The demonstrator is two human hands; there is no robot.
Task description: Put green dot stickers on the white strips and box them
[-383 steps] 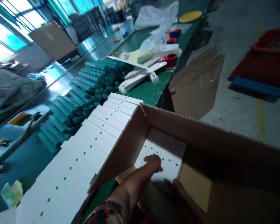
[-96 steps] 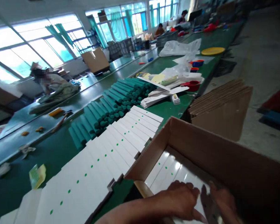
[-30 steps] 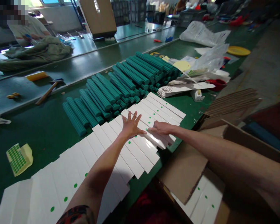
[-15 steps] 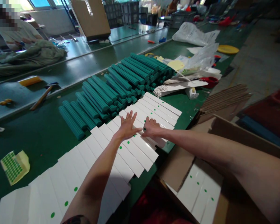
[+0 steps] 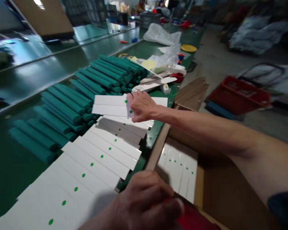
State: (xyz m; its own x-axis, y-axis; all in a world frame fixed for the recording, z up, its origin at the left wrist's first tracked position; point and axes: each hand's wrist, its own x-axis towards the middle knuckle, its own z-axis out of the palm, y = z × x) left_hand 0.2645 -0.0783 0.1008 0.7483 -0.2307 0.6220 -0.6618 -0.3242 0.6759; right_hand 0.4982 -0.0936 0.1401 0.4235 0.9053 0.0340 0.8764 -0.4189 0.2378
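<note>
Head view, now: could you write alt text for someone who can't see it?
A right hand holds green-dotted white boxes over a row of similar ones. The left hand is near an open cardboard box with more inside; green rods lie beyond.

Factory workshop, long green worktables (image 5: pixel 4 182), rows of white boxes (image 5: pixel 87 159), open cardboard carton (image 5: pixel 225 182)

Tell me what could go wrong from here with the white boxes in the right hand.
The white boxes lie side by side in the right hand alone, so they might slip apart. Their ends look close to the stacked teal rods, which could be knocked loose. The overlapping row of boxes beside them might also be nudged out of line.
</note>
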